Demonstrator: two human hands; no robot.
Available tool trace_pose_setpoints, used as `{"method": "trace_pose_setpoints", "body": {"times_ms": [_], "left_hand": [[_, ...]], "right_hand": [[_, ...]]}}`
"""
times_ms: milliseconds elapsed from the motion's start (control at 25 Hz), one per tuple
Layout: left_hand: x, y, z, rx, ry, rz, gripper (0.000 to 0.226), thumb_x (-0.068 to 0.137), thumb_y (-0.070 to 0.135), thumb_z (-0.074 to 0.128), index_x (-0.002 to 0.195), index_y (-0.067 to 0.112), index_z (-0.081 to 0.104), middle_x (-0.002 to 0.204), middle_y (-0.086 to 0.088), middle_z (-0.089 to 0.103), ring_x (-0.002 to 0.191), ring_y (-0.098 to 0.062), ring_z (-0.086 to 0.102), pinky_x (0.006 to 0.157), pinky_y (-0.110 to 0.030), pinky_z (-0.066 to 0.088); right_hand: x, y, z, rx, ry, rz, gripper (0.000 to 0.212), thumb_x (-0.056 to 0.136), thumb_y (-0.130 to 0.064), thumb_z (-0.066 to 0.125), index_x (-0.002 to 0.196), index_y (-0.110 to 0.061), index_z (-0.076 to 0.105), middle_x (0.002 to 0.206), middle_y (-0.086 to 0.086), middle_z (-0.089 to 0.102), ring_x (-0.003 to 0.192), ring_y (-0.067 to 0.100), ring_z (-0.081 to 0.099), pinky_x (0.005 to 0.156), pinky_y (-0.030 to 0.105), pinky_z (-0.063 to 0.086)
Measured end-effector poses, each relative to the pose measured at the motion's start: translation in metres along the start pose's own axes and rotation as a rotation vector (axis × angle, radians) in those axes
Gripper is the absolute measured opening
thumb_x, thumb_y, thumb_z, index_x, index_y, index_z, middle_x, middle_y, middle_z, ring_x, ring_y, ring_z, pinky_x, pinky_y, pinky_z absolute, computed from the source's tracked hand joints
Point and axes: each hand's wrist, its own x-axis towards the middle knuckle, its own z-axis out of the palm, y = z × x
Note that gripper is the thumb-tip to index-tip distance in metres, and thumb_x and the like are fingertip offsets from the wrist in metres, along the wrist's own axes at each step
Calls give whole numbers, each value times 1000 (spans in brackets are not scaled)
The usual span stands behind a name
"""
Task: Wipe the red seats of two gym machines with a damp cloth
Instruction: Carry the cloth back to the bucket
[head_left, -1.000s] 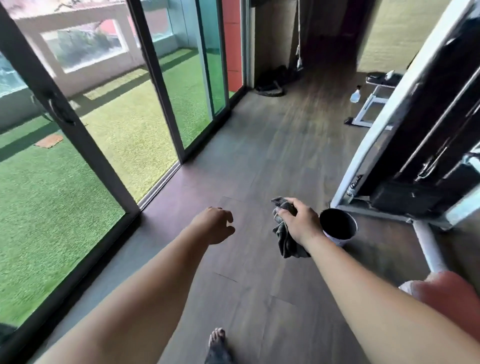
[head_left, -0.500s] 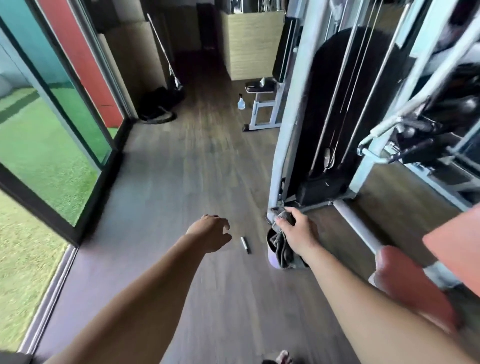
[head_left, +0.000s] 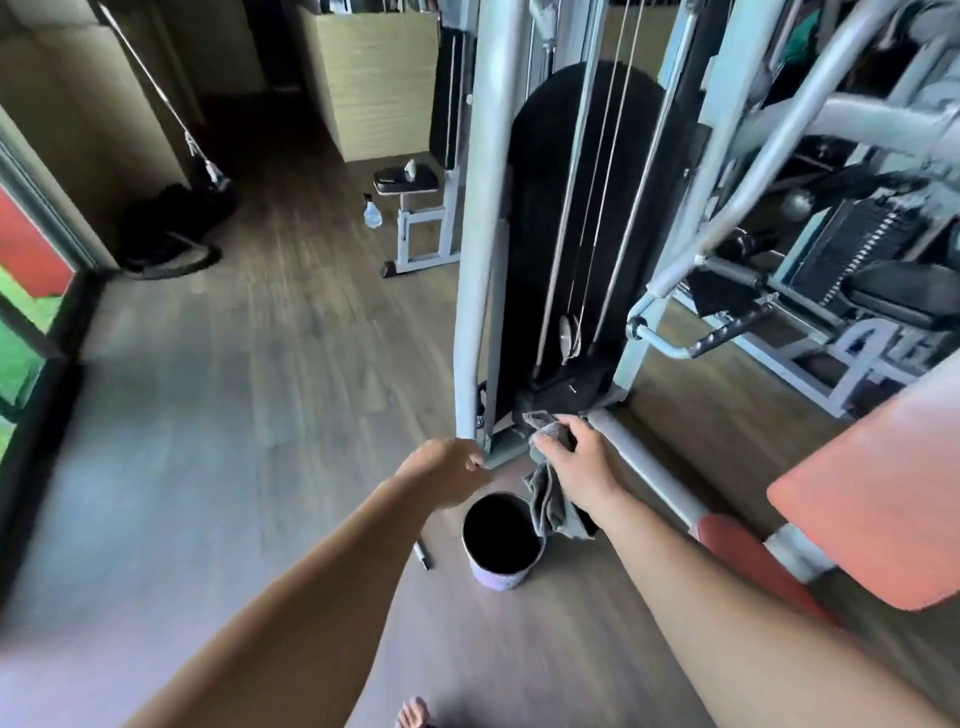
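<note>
My right hand (head_left: 579, 462) grips a grey cloth (head_left: 550, 506) that hangs down beside a small dark-mouthed bucket (head_left: 501, 543) on the floor. To its left, my left hand (head_left: 449, 470) is curled into a loose fist and holds nothing. A red padded seat (head_left: 878, 514) fills the right edge, close to my right forearm. Below it lies a red roller pad (head_left: 748, 558) on a grey bar. The grey cable machine frame (head_left: 478, 234) stands just beyond both hands.
A small pen-like stick (head_left: 422, 554) lies on the wooden floor left of the bucket. A spray bottle (head_left: 372, 210) stands by a small bench (head_left: 410, 182) farther back. Dark bags (head_left: 171, 228) sit by the wall. Glass doors (head_left: 31, 322) line the left. My bare toes (head_left: 413, 713) show at the bottom.
My view has swung right from the glass doors toward the machine and the red seat. Both hands keep their pose, the right still on the cloth; the bucket now shows below it.
</note>
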Motion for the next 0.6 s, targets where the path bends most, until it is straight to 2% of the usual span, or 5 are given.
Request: {"method": "trace_pose_setpoints", "body": {"times_ms": [160, 240, 400, 480, 600], "left_hand": [[81, 40, 1, -428, -118, 6, 46, 93, 60, 59, 125, 30, 72, 122, -6, 73, 109, -29, 69, 99, -41, 56], [111, 56, 3, -681, -145, -30, 54, 90, 59, 61, 127, 21, 72, 118, -10, 73, 107, -28, 69, 102, -40, 52], [170, 66, 21, -938, -188, -36, 6, 93, 17, 68, 91, 18, 74, 76, 2, 70, 69, -7, 67, 63, -13, 52], [194, 63, 37, -1023, -221, -94, 6, 87, 12, 72, 90, 14, 76, 80, -6, 76, 77, -20, 71, 69, -25, 58], [219, 57, 67, -1166, -310, -144, 17, 82, 21, 78, 97, 14, 77, 95, -18, 77, 86, -32, 73, 80, -45, 59]], "right_hand": [[60, 9, 6, 16, 171, 46, 27, 90, -43, 70, 106, -21, 69, 97, -4, 73, 92, 17, 65, 69, 20, 42], [83, 12, 8, 94, 247, 85, 25, 91, -44, 68, 105, -23, 70, 95, -5, 73, 93, 17, 65, 70, 14, 45], [127, 35, 5, 303, 286, 229, 46, 87, -49, 62, 129, -30, 59, 121, -11, 63, 118, 14, 58, 104, 31, 44], [141, 56, 0, 381, 255, 316, 66, 73, -50, 69, 132, -24, 57, 125, -7, 64, 117, 16, 61, 108, 38, 45], [148, 92, -2, 272, 58, 340, 48, 68, -43, 79, 110, -21, 69, 105, 4, 77, 101, 24, 73, 97, 48, 56]]}}
